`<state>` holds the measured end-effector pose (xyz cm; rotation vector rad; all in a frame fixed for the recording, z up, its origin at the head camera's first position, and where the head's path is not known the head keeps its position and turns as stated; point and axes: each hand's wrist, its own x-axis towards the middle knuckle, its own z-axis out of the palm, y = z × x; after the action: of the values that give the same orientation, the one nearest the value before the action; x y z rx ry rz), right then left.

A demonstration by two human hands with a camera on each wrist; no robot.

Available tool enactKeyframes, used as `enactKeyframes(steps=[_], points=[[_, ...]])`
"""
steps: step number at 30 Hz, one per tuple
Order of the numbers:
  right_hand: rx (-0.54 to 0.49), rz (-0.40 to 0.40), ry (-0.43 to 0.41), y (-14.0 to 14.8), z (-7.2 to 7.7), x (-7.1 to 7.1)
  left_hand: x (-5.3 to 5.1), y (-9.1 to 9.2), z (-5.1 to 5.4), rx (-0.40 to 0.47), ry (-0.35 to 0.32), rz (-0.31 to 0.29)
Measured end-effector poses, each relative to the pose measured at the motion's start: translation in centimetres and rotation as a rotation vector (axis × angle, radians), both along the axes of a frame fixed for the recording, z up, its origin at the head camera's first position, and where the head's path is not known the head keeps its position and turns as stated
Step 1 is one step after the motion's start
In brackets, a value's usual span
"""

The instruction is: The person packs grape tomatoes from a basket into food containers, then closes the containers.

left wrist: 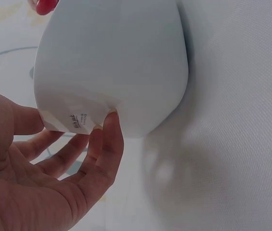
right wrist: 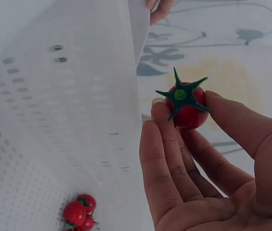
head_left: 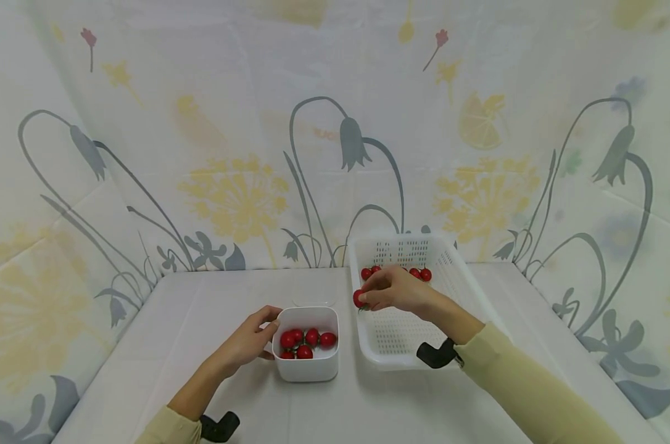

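Currently right hand (head_left: 396,288) pinches red tomato (right wrist: 191,113) between thumb and bent fingers, green star-shaped calyx showing, by left rim of white perforated basket (head_left: 393,364). Left hand (head_left: 248,339) half closed, gripping left side of white container (head_left: 307,371). Several tomatoes (head_left: 304,352) inside container; others (head_left: 425,274) toward basket's far end. Container stands left of basket, just beside.

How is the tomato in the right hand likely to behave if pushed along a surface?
The tomato would probably roll, being nearly round. It looks smooth-skinned, so it may be slippery. The spreading green calyx might check rolling.
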<state>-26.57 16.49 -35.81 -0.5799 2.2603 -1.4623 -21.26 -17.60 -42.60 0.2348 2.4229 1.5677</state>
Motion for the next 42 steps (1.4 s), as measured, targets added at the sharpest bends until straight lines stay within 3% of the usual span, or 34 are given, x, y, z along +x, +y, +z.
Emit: enactKeyframes(steps=[10, 25, 35, 42], points=[[-0.019, 0.019, 0.019, -2.2, -0.2, 1.8, -0.1, 0.2, -0.1, -0.008, -0.012, 0.03], [-0.006, 0.043, 0.077, -6.3, -1.3, 3.3, 0.0, 0.2, 0.2, 0.007, -0.008, 0.014], [0.008, 0.045, 0.107, -9.9, -2.8, 4.1, 0.0, -0.1, 0.0, 0.021, -0.003, -0.024], [0.047, 0.023, 0.217, -12.0, -4.0, 4.4, 0.0, -0.2, 0.0, 0.029, 0.005, -0.042]])
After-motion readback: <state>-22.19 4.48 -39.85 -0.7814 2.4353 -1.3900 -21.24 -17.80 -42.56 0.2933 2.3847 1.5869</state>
